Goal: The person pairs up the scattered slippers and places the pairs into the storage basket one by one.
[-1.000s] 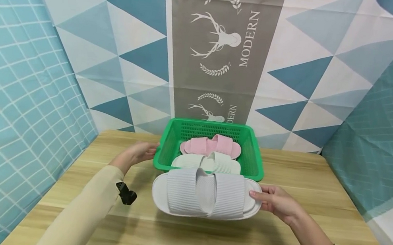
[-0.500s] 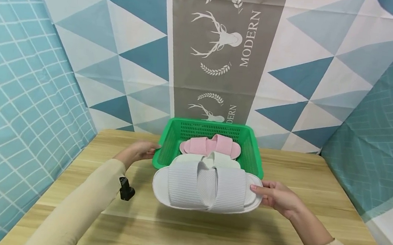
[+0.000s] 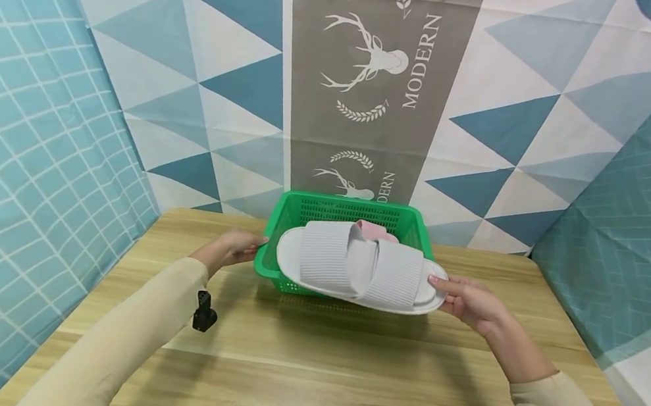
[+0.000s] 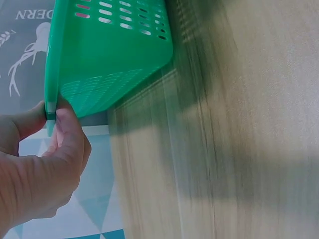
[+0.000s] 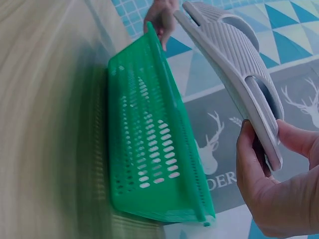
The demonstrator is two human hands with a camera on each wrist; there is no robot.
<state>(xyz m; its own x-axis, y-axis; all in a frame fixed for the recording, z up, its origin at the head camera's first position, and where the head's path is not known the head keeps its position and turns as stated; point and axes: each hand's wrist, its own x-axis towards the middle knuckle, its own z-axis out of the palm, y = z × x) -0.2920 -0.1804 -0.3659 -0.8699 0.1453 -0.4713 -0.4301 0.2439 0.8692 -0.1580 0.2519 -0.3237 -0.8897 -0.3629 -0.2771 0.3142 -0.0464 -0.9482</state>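
My right hand [image 3: 472,303] pinches the end of a light grey slipper [image 3: 328,256] with ribbed straps, thumb on top and fingers beneath. In the right wrist view the slipper [image 5: 232,64] is held above the rim of a green plastic basket [image 5: 144,134]. From the head view it overlaps most of the basket's opening. Behind it, part of a pink slipper [image 3: 375,230] shows inside the basket; the white slipper there is hidden. My left hand [image 4: 47,169] pinches the rim at the basket's left side [image 4: 107,50] between thumb and fingers.
The basket stands on a wooden table [image 3: 307,373] near the back, against a patterned wall covering [image 3: 234,107]. Blue tiled cloth [image 3: 39,153] hangs at the left, teal cloth [image 3: 622,214] at the right. Black cameras [image 3: 205,313] are worn on both wrists.
My right hand has raised the grey slipper and carried it away from me, from in front of the basket to over it, tilting it. The left hand stays at the basket's rim.
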